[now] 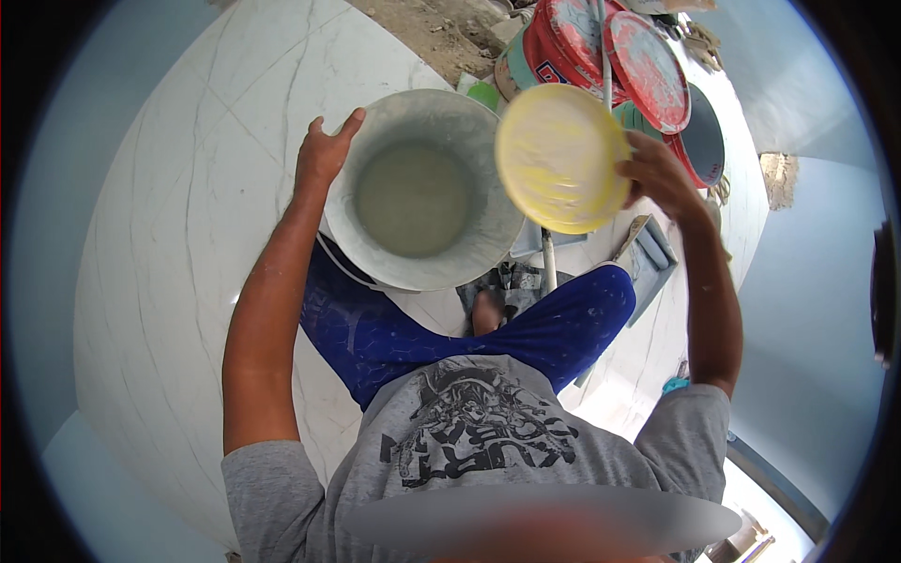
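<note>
A large grey bucket [429, 263] stands in front of me, tilted slightly, with cloudy greenish-grey liquid [413, 199] at its bottom. My left hand [326, 155] grips the bucket's left rim, its thumb over the edge; some of its fingers are hidden by the wall. In my right hand [662, 174] is a round yellow bowl [561, 158], held by its right edge just right of the bucket. White smears streak the bowl's surface, and I cannot tell how deep it is. A wire handle [343, 266] hangs at the bucket's near side.
Beyond the bowl stand red and green paint pails [706, 131] with a whitish-smeared red lid [648, 70]. A grey paint tray [648, 263] lies right of my knee. A pale pole [549, 258] passes behind the bowl. White marbled tiles [178, 235] cover the floor; bare soil [422, 33] shows beyond.
</note>
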The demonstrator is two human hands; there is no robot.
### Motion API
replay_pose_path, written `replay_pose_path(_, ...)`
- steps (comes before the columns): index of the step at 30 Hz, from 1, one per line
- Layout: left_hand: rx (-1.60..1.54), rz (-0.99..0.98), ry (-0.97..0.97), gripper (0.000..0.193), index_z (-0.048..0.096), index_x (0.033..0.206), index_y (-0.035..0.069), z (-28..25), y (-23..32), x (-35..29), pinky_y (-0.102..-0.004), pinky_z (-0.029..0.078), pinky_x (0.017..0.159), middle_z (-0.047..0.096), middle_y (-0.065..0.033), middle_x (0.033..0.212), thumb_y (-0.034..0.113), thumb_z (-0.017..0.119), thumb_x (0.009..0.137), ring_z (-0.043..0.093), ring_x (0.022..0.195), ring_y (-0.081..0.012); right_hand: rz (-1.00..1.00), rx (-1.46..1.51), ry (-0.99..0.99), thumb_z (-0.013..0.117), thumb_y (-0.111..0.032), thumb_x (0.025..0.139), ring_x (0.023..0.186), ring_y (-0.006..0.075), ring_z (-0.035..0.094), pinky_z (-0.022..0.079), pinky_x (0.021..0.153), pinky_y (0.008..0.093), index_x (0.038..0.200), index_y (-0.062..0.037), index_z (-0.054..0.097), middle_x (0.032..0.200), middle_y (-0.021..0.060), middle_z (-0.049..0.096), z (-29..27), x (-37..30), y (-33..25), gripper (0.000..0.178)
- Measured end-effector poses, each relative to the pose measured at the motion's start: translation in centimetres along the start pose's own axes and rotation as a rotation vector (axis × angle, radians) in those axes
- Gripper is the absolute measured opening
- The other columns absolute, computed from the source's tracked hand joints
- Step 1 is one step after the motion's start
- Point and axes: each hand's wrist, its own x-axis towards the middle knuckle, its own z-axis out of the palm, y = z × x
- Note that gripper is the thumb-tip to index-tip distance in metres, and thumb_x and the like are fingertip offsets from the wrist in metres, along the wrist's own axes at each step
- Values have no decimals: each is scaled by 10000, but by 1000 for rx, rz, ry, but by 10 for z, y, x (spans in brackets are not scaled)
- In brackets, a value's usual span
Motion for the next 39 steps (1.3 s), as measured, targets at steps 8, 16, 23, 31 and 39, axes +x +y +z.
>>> replay_pose_path(8,12,-31,-12,1160,348,1437,-63,-5,1,-1,-416,375,1078,452,-323,1395,815,580,716,455,1318,-391,177,46,239,535,-58,811,593,177,669,579,499,272,1293,74,494,864,149,668,-97,-92,71,501)
replay_pose_path(16,35,-22,-15,1115,354,1449,-35,-3,-2,5,-410,373,1078,430,-307,1424,796,580,741,455,1320,-381,419,77,441,499,-34,789,480,160,611,574,459,292,1301,89,466,717,132,642,-117,-103,205,528)
replay_pose_path(23,70,-38,-4,1102,345,1461,-11,-5,-1,3,-421,369,1079,445,-283,1421,801,565,749,457,1317,-380,488,223,426,502,-5,790,557,211,652,595,496,354,1196,61,504,750,152,642,-68,-21,316,412)
replay_pose_path(31,113,-33,33,1087,352,1457,-7,-7,0,5,-419,364,1084,450,-275,1420,794,566,755,454,1319,-384,444,236,307,507,-42,823,530,222,639,597,508,359,1136,62,551,715,137,636,7,111,343,333)
replay_pose_path(39,108,-55,44,1124,336,1461,-18,-10,-1,0,-414,366,1084,450,-277,1420,805,577,735,454,1320,-383,360,31,330,576,-119,732,522,274,681,570,486,369,797,57,635,634,210,656,33,184,305,197)
